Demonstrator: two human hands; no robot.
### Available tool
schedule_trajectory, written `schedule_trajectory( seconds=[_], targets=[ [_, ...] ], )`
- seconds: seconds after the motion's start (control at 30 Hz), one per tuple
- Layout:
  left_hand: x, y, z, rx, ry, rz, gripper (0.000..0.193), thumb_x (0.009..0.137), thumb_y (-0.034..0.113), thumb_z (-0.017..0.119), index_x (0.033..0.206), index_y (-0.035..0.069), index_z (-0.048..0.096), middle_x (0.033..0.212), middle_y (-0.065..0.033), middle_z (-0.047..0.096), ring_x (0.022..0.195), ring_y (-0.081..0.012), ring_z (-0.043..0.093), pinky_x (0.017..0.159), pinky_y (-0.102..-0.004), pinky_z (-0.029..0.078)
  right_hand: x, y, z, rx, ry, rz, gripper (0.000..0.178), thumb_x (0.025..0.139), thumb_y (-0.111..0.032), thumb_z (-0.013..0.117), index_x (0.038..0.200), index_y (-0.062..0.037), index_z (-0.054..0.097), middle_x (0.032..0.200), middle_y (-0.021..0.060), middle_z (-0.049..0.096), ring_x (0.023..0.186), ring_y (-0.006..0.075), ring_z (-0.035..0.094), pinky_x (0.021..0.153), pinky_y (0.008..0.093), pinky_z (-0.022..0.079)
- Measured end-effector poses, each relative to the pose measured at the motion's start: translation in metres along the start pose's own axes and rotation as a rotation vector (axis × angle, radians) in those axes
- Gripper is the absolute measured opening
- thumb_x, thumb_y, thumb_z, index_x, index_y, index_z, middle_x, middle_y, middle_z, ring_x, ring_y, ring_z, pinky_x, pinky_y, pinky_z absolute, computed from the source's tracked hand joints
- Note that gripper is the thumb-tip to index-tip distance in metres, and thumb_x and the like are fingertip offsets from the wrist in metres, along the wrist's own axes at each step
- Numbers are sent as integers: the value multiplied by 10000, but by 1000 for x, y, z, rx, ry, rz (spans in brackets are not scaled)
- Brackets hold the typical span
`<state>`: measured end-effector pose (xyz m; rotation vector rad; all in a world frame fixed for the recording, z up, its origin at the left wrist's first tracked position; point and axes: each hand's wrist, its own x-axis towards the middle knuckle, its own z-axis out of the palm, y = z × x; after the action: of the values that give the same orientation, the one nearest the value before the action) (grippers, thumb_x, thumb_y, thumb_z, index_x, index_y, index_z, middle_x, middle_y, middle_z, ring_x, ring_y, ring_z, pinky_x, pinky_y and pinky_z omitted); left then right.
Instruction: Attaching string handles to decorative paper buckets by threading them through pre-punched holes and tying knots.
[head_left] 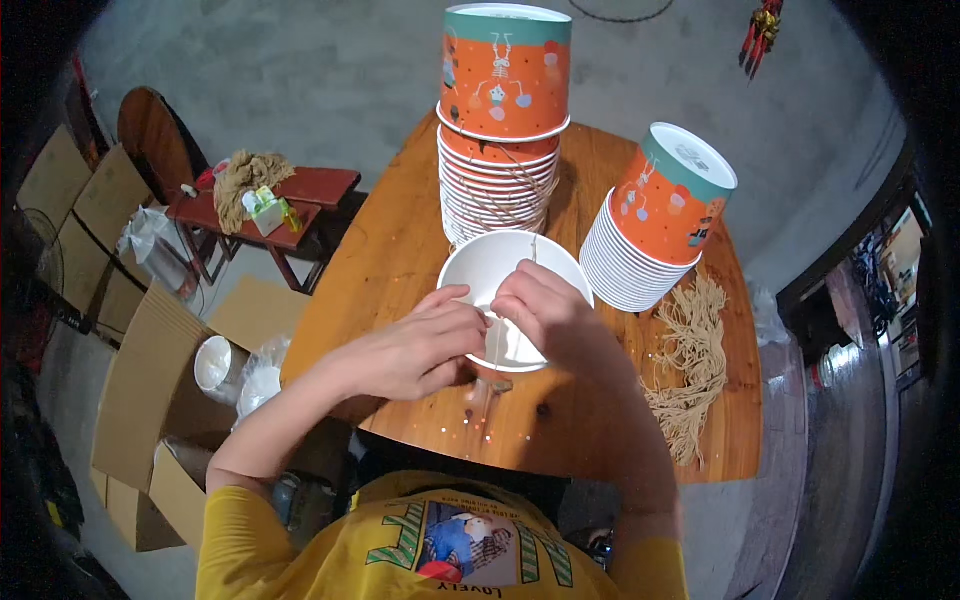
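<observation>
A white paper bucket (463, 262) stands at the table's front middle with its open mouth facing me. Both my hands meet over it. My right hand (545, 308) is closed in a pinch on a thin tan string (497, 345); one bit of it sticks up above the fingers and another hangs below. With curled fingers, my left hand (425, 345) also closes on the string, its fingertips touching those of the right; the exact grip is partly hidden. The bucket's inside shows white around the hands.
Behind the bucket rises a tall stack of orange paper buckets (500, 90); a second, leaning stack (665, 200) stands to its right. A bundle of tan strings (690, 370) lies on the wooden table's (400, 240) right side. Cardboard boxes (150, 390) and a red bench (325, 187) are at left.
</observation>
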<state>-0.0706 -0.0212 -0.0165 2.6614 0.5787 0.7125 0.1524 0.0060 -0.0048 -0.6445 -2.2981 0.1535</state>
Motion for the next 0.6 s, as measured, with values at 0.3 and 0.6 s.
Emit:
schedule_trajectory(
  seconds=[0.3,0.6],
  targets=[
    [26,22,31,-61,394,-463,173,882,222,602,843,64,543,767,-48,549,888,-231,581,1068,-454,240,-4,5,8,48,41,68,80,817,-15,619,821,3,541,780,145,490,746,335,551,666,409,466],
    [13,30,29,-1,329,-361,93,775,114,587,743,79,506,721,-33,487,844,-222,537,1054,-482,221,-3,3,7,-173,185,176,140,810,-47,650,817,6,521,809,170,493,773,366,526,678,438,444]
  ],
)
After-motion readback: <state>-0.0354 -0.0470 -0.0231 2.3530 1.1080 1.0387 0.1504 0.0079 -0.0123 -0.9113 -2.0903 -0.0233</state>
